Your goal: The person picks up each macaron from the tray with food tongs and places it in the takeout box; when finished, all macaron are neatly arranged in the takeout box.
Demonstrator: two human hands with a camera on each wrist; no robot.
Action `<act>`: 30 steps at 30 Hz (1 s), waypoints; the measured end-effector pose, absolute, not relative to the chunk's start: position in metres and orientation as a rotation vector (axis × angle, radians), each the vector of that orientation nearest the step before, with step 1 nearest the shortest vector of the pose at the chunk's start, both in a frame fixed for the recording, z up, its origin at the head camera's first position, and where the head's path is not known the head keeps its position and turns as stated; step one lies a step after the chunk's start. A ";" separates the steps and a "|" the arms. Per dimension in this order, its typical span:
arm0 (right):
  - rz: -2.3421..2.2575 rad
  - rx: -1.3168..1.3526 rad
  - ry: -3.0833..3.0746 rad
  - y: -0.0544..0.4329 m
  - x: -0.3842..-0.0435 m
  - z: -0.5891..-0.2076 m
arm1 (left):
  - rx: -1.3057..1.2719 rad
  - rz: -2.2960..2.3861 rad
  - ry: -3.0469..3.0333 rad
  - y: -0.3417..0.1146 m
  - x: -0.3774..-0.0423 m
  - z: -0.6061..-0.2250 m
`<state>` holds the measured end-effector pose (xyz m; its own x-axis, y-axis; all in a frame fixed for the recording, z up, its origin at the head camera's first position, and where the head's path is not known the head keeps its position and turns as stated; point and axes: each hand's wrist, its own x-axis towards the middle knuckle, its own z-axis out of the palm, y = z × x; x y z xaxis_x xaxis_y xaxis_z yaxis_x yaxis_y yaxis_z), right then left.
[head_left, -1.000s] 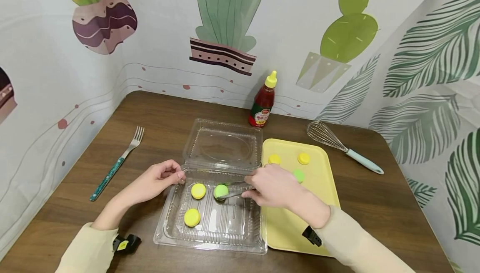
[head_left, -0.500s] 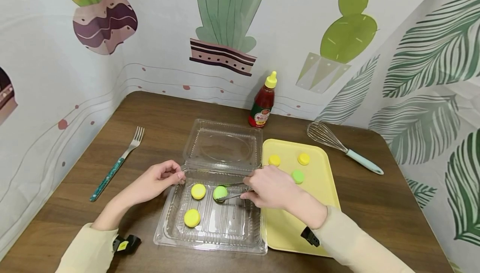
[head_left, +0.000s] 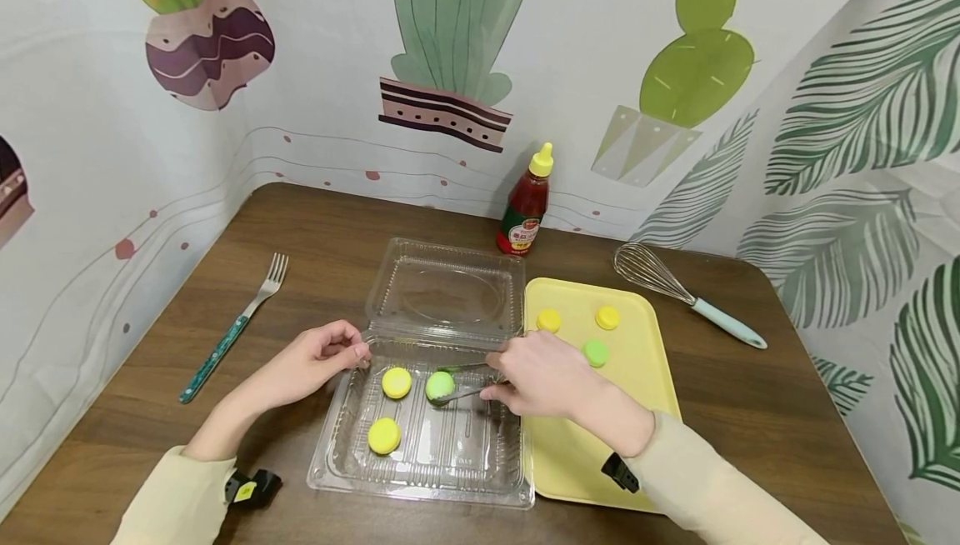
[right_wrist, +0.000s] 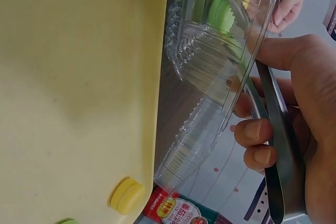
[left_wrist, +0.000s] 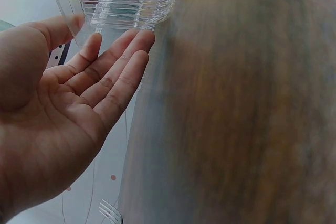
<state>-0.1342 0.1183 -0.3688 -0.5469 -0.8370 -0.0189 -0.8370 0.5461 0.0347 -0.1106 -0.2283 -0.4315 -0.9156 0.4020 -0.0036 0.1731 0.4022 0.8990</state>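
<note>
My left hand [head_left: 318, 362] pinches the back left corner of a hinged clear plastic container [head_left: 420, 491], thumb and forefinger at its rim. My right hand [head_left: 540, 374] grips metal tongs [right_wrist: 283, 161], its fingers wrapped around the two arms. Inside the container, the tong tips lie on either side of a green macaron [head_left: 440, 387]. Two yellow macarons, one farther back [head_left: 397, 382] and one nearer [head_left: 384, 436], sit to its left. The right wrist view shows the toothed tong tip against the green macaron [right_wrist: 220, 14] through the clear wall.
A yellow tray [head_left: 585, 470] with two yellow macarons and one green macaron [head_left: 596, 352] adjoins the container's right side. The container's lid [head_left: 450, 282] lies open behind it. A red sauce bottle [head_left: 523, 212] stands at the back, a whisk [head_left: 697, 303] right, a fork [head_left: 232, 332] left.
The right hand and tongs have shifted very slightly left, and the green macaron in the container with them. The left hand has stayed at the container's corner.
</note>
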 end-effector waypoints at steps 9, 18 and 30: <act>0.023 -1.450 2.761 0.120 -0.133 -0.366 | 0.524 1.523 2.438 -0.229 -0.111 -0.432; -0.060 -1.438 2.777 0.126 -0.133 -0.365 | 0.526 1.532 2.426 -0.229 -0.111 -0.432; -0.165 -1.391 2.835 0.140 -0.132 -0.351 | 0.527 1.529 2.428 -0.228 -0.110 -0.431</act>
